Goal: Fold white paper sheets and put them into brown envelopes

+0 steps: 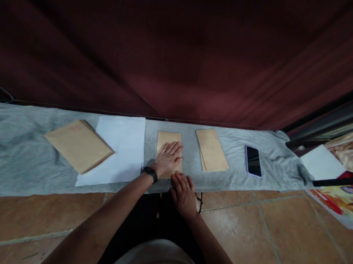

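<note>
A brown paper envelope [169, 137] lies lengthwise in front of me on the grey cloth. Flat on its middle rests my left hand [168, 157], fingers stretched out and a dark band on the wrist. My right hand [184, 193] touches the envelope's near right corner at the cloth's front edge, its fingers extended and its palm down. To the right lie a couple of similar brown envelopes [213, 150], slightly fanned. On the left, a stack of brown envelopes [79, 145] partly covers white paper sheets [124, 147].
A phone [253, 161] with a pale purple edge lies at the right of the grey cloth [239, 134]. Behind hangs a dark red curtain [183, 65]. Past the right end are a white sheet [323, 162] and a colourful printed sheet [345, 204]. Tiled floor [248, 232] shows below.
</note>
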A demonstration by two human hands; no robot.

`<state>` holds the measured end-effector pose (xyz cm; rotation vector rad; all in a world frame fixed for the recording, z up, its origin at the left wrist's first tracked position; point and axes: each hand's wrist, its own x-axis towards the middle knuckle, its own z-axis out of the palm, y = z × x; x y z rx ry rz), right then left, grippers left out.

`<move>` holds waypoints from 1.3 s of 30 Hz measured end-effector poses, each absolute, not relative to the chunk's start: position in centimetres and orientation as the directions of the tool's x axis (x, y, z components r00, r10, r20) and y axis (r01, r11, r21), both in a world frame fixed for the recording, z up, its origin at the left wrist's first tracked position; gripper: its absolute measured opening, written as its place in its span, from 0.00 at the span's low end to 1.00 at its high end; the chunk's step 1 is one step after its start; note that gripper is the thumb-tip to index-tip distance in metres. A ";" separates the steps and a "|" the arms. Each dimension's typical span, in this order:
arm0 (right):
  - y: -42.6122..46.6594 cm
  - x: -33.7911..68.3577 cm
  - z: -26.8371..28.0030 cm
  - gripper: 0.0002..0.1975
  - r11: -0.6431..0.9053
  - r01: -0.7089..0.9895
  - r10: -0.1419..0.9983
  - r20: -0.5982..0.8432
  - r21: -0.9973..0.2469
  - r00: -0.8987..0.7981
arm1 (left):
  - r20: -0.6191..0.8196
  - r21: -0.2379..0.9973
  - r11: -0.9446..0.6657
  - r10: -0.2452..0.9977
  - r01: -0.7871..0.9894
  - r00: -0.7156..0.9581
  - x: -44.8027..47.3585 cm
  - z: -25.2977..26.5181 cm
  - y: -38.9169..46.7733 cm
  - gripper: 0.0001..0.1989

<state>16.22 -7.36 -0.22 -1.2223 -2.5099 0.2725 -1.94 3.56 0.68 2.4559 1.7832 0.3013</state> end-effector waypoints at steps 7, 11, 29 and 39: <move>-7.4 16.2 0.0 0.27 0.612 0.731 0.790 0.200 -0.303 -0.579 | 0.078 0.201 -0.251 0.968 0.947 0.240 -2.0 0.4 6.0 0.33; -7.4 16.2 0.0 0.27 0.609 0.734 0.793 0.203 -0.300 -0.575 | 0.076 0.200 -0.233 0.972 0.952 0.222 -2.2 0.2 7.0 0.33; -7.4 16.1 -0.1 0.26 0.613 0.722 0.790 0.237 -0.322 -0.565 | 0.030 0.193 -0.190 0.982 0.963 0.188 -1.9 0.8 6.8 0.31; -7.4 16.1 -0.3 0.24 0.610 0.713 0.792 0.262 -0.346 -0.551 | 0.095 0.193 -0.332 0.943 0.923 0.319 -2.2 0.4 2.2 0.29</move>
